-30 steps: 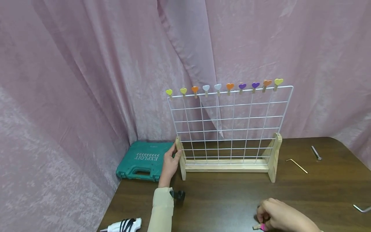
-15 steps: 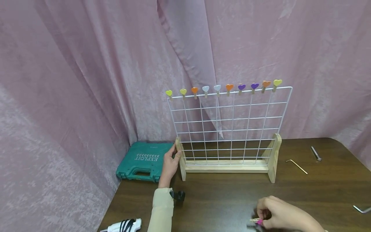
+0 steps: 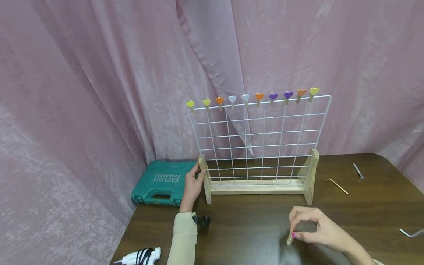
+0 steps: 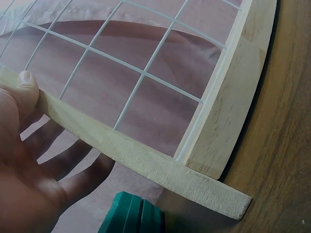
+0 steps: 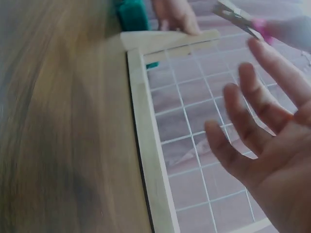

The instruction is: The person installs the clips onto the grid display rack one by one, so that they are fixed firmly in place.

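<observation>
A wooden stand (image 3: 258, 190) holds a white wire grid (image 3: 261, 137) upright on the table. My left hand (image 3: 193, 187) grips the stand's left side upright; in the left wrist view the thumb lies on the near face of the wood (image 4: 141, 148) and the fingers go behind it. Above the table in front of the stand, my right hand (image 3: 316, 225) pinches a small wooden clothespin (image 3: 289, 239) with a pink decoration between thumb and index finger. Its other fingers are spread in the right wrist view. Along the grid's top wire sit several heart clothespins (image 3: 259, 97) in yellow, orange, white and purple.
A green tool case (image 3: 162, 183) lies left of the stand, behind my left hand. A white corded tool (image 3: 140, 256) is at the front left. On the right lie a gold hex key (image 3: 337, 186), a metal bolt (image 3: 358, 171) and a silver hex key (image 3: 410, 233). A pink curtain (image 3: 281, 44) hangs behind.
My right hand has risen from low over the table and moved slightly forward with the pink clothespin, which now points downward. The left hand stays on the stand. The head view has shifted slightly.
</observation>
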A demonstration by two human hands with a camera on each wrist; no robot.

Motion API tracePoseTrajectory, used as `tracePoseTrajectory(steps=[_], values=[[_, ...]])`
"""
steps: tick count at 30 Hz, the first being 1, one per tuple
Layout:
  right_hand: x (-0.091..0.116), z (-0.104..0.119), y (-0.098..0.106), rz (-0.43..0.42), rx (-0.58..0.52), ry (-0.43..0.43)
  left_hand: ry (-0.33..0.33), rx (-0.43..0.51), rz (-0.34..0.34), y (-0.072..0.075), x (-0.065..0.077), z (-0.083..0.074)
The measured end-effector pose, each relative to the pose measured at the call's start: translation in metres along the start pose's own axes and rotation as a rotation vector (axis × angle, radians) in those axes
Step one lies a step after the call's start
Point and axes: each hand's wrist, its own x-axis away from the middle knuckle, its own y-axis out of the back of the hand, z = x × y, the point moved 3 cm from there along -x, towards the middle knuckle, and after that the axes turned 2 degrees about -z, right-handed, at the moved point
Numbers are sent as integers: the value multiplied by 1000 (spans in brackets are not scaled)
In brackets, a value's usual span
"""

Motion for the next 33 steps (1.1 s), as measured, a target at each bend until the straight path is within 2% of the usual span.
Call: tracePoseTrajectory(steps=[5,10,14,17,21,26,33], values=[[-9,8,10,-96,-74,47,-3,-7,-2,3,-3,-1],[-18,18,32,-181,-43,72,20,-5,3,6,-1,1],[-29,30,60,-199,-8,93,37,6,0,6,3,3],[-41,47,86,-210,102,92,39,0,0,6,5,4],[-63,71,122,-205,320,65,19,-14,8,3,4,3],[-92,93,166,-165,525,37,8,-11,17,1,2,1],[-130,112,213,-113,691,14,-13,4,3,-1,1,-2]])
